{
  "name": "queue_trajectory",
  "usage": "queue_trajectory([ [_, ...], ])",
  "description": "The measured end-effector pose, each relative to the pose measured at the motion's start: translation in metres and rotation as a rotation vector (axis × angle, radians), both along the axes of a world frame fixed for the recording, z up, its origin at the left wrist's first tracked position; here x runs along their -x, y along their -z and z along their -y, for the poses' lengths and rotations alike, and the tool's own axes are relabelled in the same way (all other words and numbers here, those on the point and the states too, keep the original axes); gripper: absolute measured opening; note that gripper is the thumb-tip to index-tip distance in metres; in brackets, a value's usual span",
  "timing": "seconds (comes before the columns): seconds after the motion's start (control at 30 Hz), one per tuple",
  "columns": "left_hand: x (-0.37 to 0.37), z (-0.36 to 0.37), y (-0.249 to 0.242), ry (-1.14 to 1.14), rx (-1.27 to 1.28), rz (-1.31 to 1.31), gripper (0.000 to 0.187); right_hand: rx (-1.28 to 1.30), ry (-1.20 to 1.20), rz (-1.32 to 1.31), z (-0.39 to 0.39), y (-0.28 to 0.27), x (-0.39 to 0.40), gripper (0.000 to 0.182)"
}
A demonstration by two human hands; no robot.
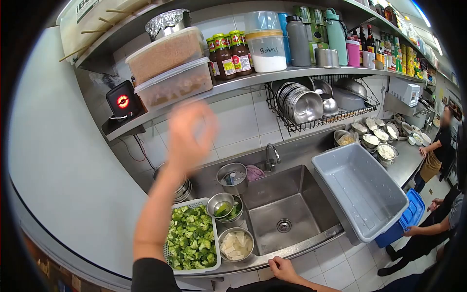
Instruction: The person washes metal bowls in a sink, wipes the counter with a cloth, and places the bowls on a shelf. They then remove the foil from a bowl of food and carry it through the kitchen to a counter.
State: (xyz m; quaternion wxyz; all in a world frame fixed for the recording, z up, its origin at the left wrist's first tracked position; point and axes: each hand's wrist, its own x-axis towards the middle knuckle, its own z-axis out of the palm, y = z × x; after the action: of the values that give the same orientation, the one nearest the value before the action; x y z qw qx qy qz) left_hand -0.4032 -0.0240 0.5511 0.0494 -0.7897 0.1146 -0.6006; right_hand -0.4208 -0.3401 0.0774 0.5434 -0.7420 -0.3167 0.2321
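Note:
My left hand (190, 129) is raised in front of the tiled wall, below the shelf, and smeared by motion, so its fingers cannot be made out. My right hand (283, 268) is at the front edge of the sink (277, 250), fingers curled in, with nothing seen in them. Under my left arm is a white basket (217, 246) full of cut broccoli (192, 238). Beside it stand a metal bowl (219, 198) with green vegetable pieces and a bowl of pale white slices (237, 246) in liquid.
A large grey tub (360, 190) sits right of the sink. Behind are a faucet (273, 155) and a metal pot (232, 177). Overhead, a shelf (272, 77) carries plastic containers, bottles and a speaker (122, 100). A wire rack (292, 124) holds bowls. Two people (440, 221) stand at right.

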Motion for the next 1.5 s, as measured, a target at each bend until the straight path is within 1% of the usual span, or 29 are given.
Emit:
queue_trajectory([
  [0.03, 0.016, 0.035, 0.051, 0.019, 0.142, -0.292, 0.012, 0.019, 0.033, 0.096, 0.012, 0.003, -0.004, 0.028],
  [0.07, 0.021, 0.058, 0.107, 0.203, 0.280, -0.529, 0.014, -0.053, 0.054, 0.217, 0.023, 0.014, -0.007, 0.026],
  [0.1, 0.026, 0.076, 0.178, 0.298, 0.603, -0.890, 0.017, -0.054, 0.052, 0.218, 0.038, 0.032, -0.011, 0.026],
  [0.13, 0.031, 0.101, 0.248, 0.325, 0.720, -1.133, 0.024, 0.037, 0.094, 0.244, 0.054, 0.051, -0.014, 0.026],
  [0.17, 0.041, 0.130, 0.336, 0.353, 0.828, -1.156, 0.026, 0.127, 0.135, 0.267, 0.071, 0.073, -0.013, 0.025],
  [0.2, 0.057, 0.159, 0.391, 0.404, 0.882, -1.369, 0.033, 0.126, 0.130, 0.269, 0.089, 0.100, -0.011, 0.025],
  [0.23, 0.069, 0.175, 0.493, 0.497, 0.787, -1.465, 0.037, 0.242, 0.159, 0.254, 0.109, 0.129, -0.011, 0.025],
  [0.27, 0.096, 0.195, 0.568, 0.418, 0.677, -1.573, 0.040, 0.358, 0.187, 0.236, 0.127, 0.156, -0.007, 0.026],
  [0.33, 0.102, 0.197, 0.569, 0.463, 0.685, -1.662, 0.041, 0.728, 0.035, 0.059, 0.159, 0.199, 0.001, 0.057],
  [0.43, 0.138, 0.196, 0.567, 0.605, 0.710, -1.959, 0.043, 0.846, -0.210, 0.043, 0.210, 0.236, 0.016, 0.060],
  [0.47, 0.116, 0.178, 0.485, 0.734, 0.775, -1.912, 0.044, 0.894, -0.334, 0.027, 0.217, 0.253, 0.022, 0.061],
  [0.5, 0.089, 0.162, 0.381, 0.697, 0.784, -1.961, 0.041, 0.936, -0.460, 0.007, 0.243, 0.394, 0.028, 0.063],
  [0.53, 0.075, 0.141, 0.303, 0.531, 0.571, -1.586, 0.035, 0.934, -0.467, -0.001, 0.253, 0.410, 0.037, 0.063],
  [0.57, 0.054, 0.109, 0.215, 0.562, 0.454, -1.408, 0.033, 0.923, -0.446, 0.009, 0.260, 0.409, 0.041, 0.061],
  [0.6, 0.038, 0.073, 0.137, 0.404, 0.176, -1.121, 0.030, 0.915, -0.421, 0.019, 0.268, 0.408, 0.043, 0.060],
  [0.63, 0.035, 0.066, 0.059, -0.036, 0.416, -0.996, 0.028, 0.907, -0.393, 0.027, 0.275, 0.407, 0.044, 0.059],
  [0.67, 0.021, 0.043, -0.009, -0.070, 0.311, -0.578, 0.023, 0.894, -0.357, 0.038, 0.278, 0.405, 0.039, 0.058],
  [0.73, -0.014, -0.018, -0.139, -0.209, -0.011, -0.068, 0.027, 0.872, -0.295, 0.043, 0.276, 0.401, 0.020, 0.057],
  [0.83, -0.063, -0.123, -0.285, -0.426, 0.037, 0.194, 0.027, 1.000, -0.344, 0.233, 0.266, 0.392, -0.012, 0.050],
  [0.87, -0.069, -0.153, -0.316, -0.626, -0.003, 0.121, 0.027, 1.039, -0.355, 0.301, 0.262, 0.387, -0.018, 0.047],
  [0.9, -0.073, -0.180, -0.333, -0.729, -0.084, 0.073, 0.031, 1.078, -0.360, 0.370, 0.258, 0.382, -0.021, 0.045],
  [0.93, -0.078, -0.189, -0.345, -0.748, 0.058, 0.004, 0.034, 0.983, 0.015, 0.258, 0.253, 0.384, -0.014, 0.048],
  [1.0, -0.096, -0.224, -0.361, -0.701, -0.026, -0.003, 0.036, 0.992, -0.012, 0.284, 0.229, 0.351, -0.005, 0.045],
  [1.03, -0.109, -0.239, -0.366, -0.693, -0.039, -0.028, 0.035, 0.838, 0.305, -0.055, 0.214, 0.313, 0.007, 0.048],
  [1.1, -0.111, -0.235, -0.357, -0.706, 0.039, -0.140, 0.033, 0.855, 0.252, -0.159, 0.195, 0.276, 0.026, 0.049],
  [1.17, -0.112, -0.252, -0.354, -0.519, -0.011, -0.029, 0.028, 0.869, 0.185, -0.257, 0.176, 0.256, 0.028, 0.049],
  [1.37, -0.097, -0.233, -0.329, -0.352, -0.121, 0.322, 0.022, 0.675, 0.280, 0.104, 0.127, 0.222, 0.018, 0.028],
  [1.4, -0.092, -0.229, -0.327, -0.292, -0.160, 0.396, 0.021, 0.607, 0.304, 0.077, 0.112, 0.196, 0.003, 0.029],
  [1.5, -0.072, -0.217, -0.328, -0.240, -0.202, 0.590, 0.021, 0.315, 0.363, 0.113, 0.044, 0.017, -0.045, 0.031],
])
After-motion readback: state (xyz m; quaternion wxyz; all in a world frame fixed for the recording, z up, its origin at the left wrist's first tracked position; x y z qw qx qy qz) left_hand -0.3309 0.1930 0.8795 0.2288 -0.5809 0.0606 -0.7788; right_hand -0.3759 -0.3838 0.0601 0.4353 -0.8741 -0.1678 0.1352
